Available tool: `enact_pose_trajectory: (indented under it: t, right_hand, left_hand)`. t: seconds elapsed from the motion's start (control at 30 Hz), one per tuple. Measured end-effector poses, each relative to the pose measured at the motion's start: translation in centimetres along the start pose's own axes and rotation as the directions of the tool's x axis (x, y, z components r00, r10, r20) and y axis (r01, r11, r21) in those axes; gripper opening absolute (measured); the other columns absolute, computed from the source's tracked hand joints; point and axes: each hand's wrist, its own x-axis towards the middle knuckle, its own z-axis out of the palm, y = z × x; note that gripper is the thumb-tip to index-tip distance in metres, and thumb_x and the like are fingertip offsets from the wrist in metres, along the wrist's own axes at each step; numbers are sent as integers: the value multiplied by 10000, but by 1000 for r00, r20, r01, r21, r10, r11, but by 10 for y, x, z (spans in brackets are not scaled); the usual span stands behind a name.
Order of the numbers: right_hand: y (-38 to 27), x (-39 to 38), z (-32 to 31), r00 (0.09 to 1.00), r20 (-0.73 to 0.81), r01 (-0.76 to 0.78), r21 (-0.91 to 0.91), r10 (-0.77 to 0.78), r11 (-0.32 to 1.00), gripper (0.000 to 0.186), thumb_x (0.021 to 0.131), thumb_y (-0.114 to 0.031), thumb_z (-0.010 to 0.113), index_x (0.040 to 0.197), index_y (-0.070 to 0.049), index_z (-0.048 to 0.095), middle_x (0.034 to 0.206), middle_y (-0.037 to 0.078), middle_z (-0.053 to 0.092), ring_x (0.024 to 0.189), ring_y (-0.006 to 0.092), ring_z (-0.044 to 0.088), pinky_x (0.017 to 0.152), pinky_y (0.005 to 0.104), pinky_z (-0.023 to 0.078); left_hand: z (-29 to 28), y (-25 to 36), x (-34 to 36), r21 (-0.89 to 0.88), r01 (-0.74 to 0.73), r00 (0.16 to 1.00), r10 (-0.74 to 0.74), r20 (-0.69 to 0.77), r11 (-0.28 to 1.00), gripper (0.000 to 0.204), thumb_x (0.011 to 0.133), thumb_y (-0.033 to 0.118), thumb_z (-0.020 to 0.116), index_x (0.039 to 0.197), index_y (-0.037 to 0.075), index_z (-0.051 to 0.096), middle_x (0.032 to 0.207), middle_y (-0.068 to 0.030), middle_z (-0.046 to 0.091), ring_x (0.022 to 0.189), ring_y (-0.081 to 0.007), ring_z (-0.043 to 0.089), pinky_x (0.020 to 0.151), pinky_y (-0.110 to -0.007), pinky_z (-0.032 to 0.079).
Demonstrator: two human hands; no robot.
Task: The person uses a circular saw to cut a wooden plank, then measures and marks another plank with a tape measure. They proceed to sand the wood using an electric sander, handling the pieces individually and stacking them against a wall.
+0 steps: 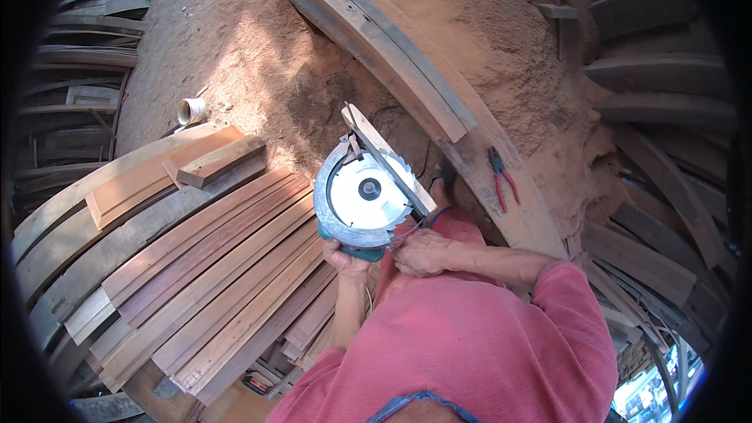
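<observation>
A circular saw [356,200] is held in front of my body, its round toothed blade [352,180] facing up toward me. The metal guard curves around the blade's left side, and the flat base [384,153] stands edge-on along the right side with a pale wooden strip beside it. My left hand [347,258] grips the saw's green body from below left. At the lower right of the blade, my right hand [421,253] is closed against the saw near the end of the base. What its fingers hold is hidden.
Planks [211,282] lie side by side at left, with a short wood block [221,160] on top. A white cup [190,111] sits beyond them. Red-handled pliers [503,180] rest on a long beam [478,149] at right. Sawdust covers the ground; stacked timber lines both sides.
</observation>
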Motion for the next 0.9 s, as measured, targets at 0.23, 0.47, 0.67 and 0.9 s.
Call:
enact_pose_trajectory:
  t: [0.23, 0.47, 0.67, 0.9]
  right_hand:
    - [-14, 15, -6, 969, 241, -12, -152, 48, 988, 269, 871, -246, 581, 771, -33, 714, 830, 205, 729, 783, 390, 725, 724, 541, 564]
    - [9, 5, -15, 998, 63, -22, 1, 22, 1000, 294, 924, -258, 557, 825, -28, 710, 883, 221, 725, 877, 416, 710, 818, 530, 552]
    - [18, -63, -46, 826, 82, -563, 107, 557, 819, 376, 927, -347, 558, 952, 3, 691, 970, 271, 709, 971, 451, 682, 877, 571, 508]
    - [135, -149, -25, 251, -495, -931, 113, 832, 348, 477, 864, -243, 696, 1284, -72, 550, 1267, 256, 538, 1146, 442, 560, 948, 516, 491]
  left_hand:
    - [41, -9, -2, -30, 31, 999, -32, -22, 999, 212, 701, 133, 611, 909, 92, 632, 631, 10, 554, 490, -126, 507, 517, -277, 508]
    - [45, -11, 7, 1, 54, 999, -54, 5, 999, 205, 698, 136, 628, 898, 93, 621, 606, 25, 529, 467, -125, 473, 506, -281, 493]
    - [70, -20, -4, 64, -36, 994, 42, -101, 997, 521, 721, 160, 653, 1228, 42, 659, 1122, -117, 734, 1010, -291, 720, 932, -476, 603]
    - [20, -2, -2, 13, -16, 996, 14, 86, 1000, 673, 777, 259, 656, 1402, 22, 569, 1417, -175, 609, 1305, -362, 586, 1131, -565, 461]
